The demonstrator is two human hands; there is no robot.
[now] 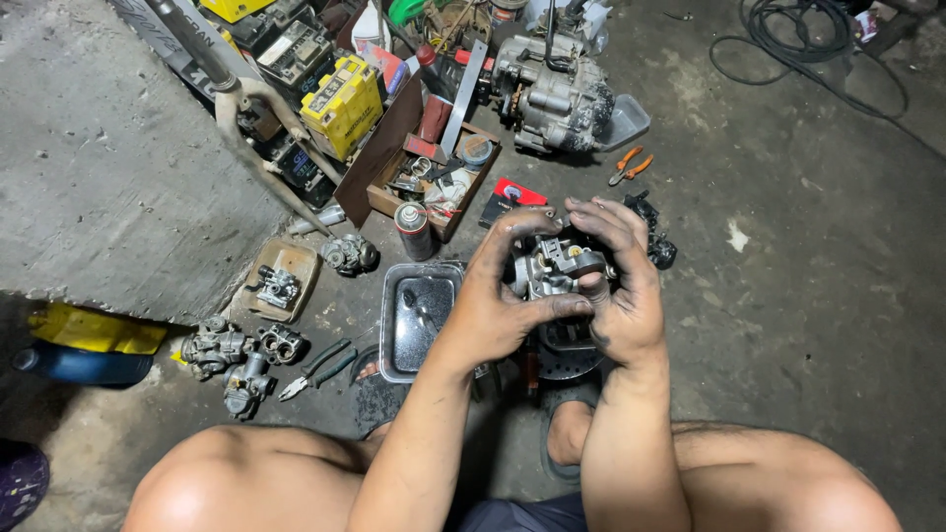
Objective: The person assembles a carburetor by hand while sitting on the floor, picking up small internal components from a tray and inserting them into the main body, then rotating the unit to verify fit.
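A small grey metal carburetor (552, 268) sits between both of my greasy hands, held above the concrete floor. My left hand (498, 296) wraps its near and left side, thumb along the bottom. My right hand (623, 286) grips its right side, fingers curled over the top. Under the hands lies a round metal disc (567, 363), partly hidden.
A steel tray (394, 340) with dark liquid lies left of my hands. Several loose carburetors (232, 355) and green-handled pliers (320, 365) lie further left. A wooden parts box (434, 172), spray can (412, 230), engine block (552, 94), orange pliers (629, 164) and a cable (798, 44) lie beyond.
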